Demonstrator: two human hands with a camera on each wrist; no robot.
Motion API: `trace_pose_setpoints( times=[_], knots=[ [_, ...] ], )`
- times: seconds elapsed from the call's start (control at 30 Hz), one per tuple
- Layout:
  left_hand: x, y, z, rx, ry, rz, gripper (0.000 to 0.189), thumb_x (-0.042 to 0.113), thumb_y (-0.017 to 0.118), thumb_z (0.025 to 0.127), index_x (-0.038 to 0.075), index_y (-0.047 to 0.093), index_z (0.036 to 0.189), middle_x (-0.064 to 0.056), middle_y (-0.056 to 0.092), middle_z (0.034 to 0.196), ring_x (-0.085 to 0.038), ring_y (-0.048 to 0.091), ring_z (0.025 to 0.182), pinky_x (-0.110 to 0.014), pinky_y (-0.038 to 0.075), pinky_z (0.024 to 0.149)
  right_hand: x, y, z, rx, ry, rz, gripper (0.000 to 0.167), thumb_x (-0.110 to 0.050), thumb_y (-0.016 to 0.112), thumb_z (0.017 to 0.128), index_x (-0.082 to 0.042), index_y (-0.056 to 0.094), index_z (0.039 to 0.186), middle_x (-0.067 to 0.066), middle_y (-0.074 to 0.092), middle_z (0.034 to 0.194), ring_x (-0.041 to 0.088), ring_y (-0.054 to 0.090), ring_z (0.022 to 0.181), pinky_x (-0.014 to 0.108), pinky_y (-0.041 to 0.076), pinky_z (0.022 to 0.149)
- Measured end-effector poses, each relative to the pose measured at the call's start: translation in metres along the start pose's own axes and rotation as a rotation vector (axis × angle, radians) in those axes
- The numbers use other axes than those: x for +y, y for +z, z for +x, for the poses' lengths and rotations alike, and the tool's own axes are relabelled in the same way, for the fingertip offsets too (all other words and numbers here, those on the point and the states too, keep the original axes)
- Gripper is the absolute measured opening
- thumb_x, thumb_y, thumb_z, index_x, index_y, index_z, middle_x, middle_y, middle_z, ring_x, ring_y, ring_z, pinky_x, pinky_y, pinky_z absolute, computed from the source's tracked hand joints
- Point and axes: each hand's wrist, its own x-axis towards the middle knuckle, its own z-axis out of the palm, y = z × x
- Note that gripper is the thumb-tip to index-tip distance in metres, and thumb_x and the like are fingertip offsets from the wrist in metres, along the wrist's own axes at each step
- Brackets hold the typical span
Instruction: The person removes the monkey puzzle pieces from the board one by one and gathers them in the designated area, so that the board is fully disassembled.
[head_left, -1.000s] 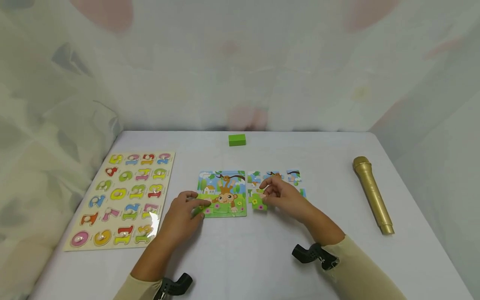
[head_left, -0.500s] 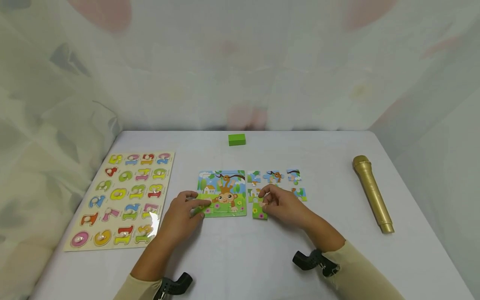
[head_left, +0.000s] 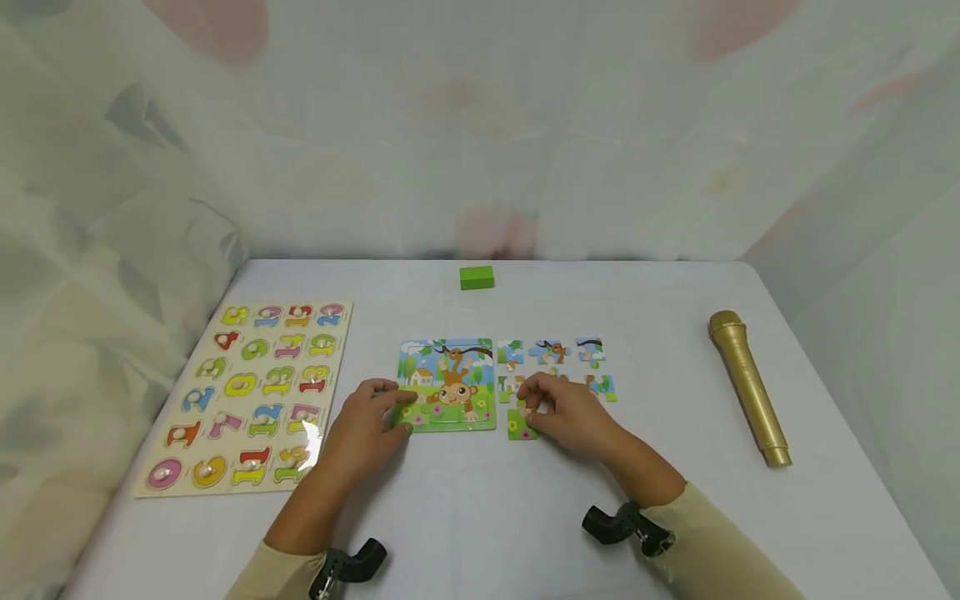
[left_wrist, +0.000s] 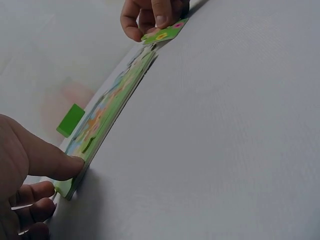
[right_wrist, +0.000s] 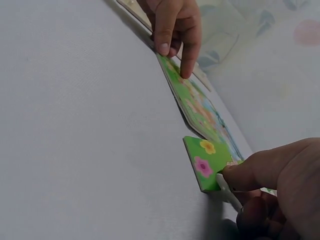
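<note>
A monkey jigsaw puzzle in its tray [head_left: 446,419] lies flat on the table before me. My left hand [head_left: 366,425] holds the tray's near left corner, thumb at the front edge and index finger over the picture; the thumb [left_wrist: 55,162] shows large in the left wrist view. To the right, my right hand [head_left: 570,414] pinches a green corner jigsaw piece [right_wrist: 206,162] with a pink and a yellow flower. In the right wrist view the piece is tilted close above the table, its right part hidden by the thumb [right_wrist: 250,170].
Several loose jigsaw pieces [head_left: 550,352] lie in rows right of the tray, some hidden behind my right hand. A wooden number board [head_left: 255,392] lies at left, a golden microphone [head_left: 750,387] at right. A green block [head_left: 477,277] stands near the far edge.
My right hand has moved a little towards me and down with the flowered jigsaw piece, uncovering loose pieces behind it. My left hand has stayed at the tray's corner.
</note>
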Motion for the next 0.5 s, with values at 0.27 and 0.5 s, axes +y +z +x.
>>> trace_pose_setpoints(
  times=[0.27, 0.5],
  knots=[
    [-0.0013, -0.0001, 0.0018, -0.003, -0.013, -0.018, 0.041, 0.010, 0.080, 0.092, 0.010, 0.075, 0.132, -0.020, 0.053, 0.147, -0.044, 0.050, 0.138, -0.062, 0.045, 0.108, -0.0033, 0.0035, -0.0015, 0.017, 0.049, -0.030, 0.019, -0.012, 0.079, 0.095, -0.019, 0.076, 0.112, -0.010, 0.068, 0.098, 0.009, 0.052, 0.065, 0.030, 0.044, 0.064],
    [-0.0020, 0.0012, 0.0036, 0.003, -0.018, -0.036, 0.041, 0.011, 0.082, 0.091, 0.010, 0.076, 0.131, -0.019, 0.054, 0.146, -0.043, 0.052, 0.136, -0.060, 0.047, 0.106, -0.0045, 0.0064, -0.0042, 0.024, 0.039, -0.090, 0.019, -0.014, 0.079, 0.095, -0.021, 0.078, 0.113, -0.012, 0.065, 0.097, 0.007, 0.051, 0.068, 0.030, 0.044, 0.066]
  ],
)
